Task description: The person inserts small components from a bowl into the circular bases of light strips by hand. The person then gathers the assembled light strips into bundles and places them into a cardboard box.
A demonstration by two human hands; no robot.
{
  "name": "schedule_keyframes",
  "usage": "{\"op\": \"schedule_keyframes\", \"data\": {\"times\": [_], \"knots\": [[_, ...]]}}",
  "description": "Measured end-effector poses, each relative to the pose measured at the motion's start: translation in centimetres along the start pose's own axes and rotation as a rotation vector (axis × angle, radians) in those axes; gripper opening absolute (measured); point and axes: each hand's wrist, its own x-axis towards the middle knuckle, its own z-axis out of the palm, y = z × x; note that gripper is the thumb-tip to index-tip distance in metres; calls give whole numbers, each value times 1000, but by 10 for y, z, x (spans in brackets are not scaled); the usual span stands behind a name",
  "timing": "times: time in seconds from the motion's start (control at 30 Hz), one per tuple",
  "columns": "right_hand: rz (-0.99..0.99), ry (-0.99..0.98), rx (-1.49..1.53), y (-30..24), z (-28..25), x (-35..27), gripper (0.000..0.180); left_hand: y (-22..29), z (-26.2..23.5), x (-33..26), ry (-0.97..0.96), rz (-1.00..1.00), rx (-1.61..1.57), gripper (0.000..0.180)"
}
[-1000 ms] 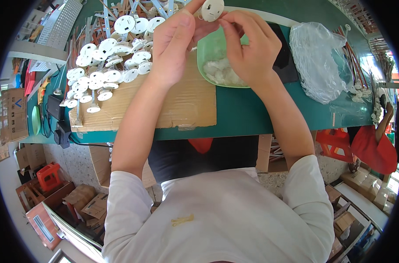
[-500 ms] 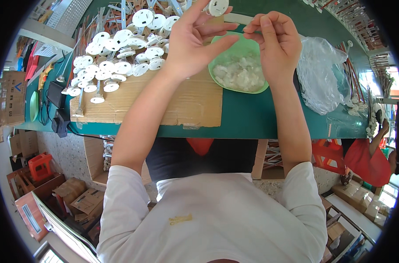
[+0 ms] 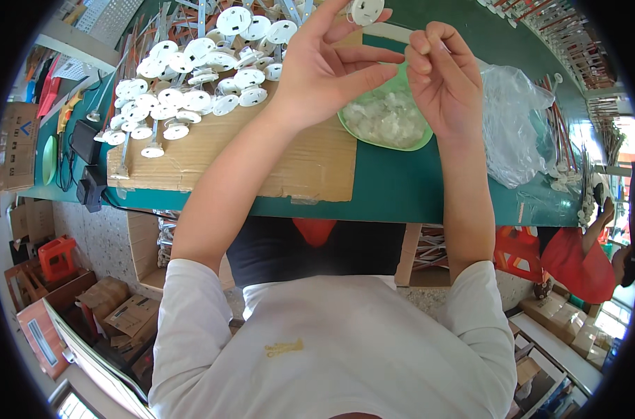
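At the top centre of the frame: one white disc (image 3: pixel 366 10), held in the fingers of the left hand (image 3: pixel 324 73), its thumb extended clear of it. Upper rim cut by the frame edge; a narrow gap separated disc and right hand (image 3: pixel 446 84). Right thumb and fingertips were drawn together; whether they gripped anything could not be told. Bare green tabletop (image 3: pixel 394 185) ran from the cardboard sheet (image 3: pixel 303 167) to the right forearm. Disc orientation: slotted face toward the camera; long axis could not be read. Materials: smooth, rigid-looking disc; green bowl (image 3: pixel 401 148), right of centre, with translucent, irregular pieces (image 3: pixel 384 119); creased clear plastic bag (image 3: pixel 509 133), upper right; corrugated cardboard. Upper left: heap of similar white discs (image 3: pixel 192 84), many on thin stems, overlapping the sheet.
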Motion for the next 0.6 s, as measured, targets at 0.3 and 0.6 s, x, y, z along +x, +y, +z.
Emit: {"op": "schedule_keyframes", "data": {"times": [0.3,0.6], "knots": [[-112,-3,-446,5,7,3,9,-3,-1,3,26,10,148,82],[-64,8,-229,-6,4,1,7,1,-1,2,31,-32,190,83]]}}
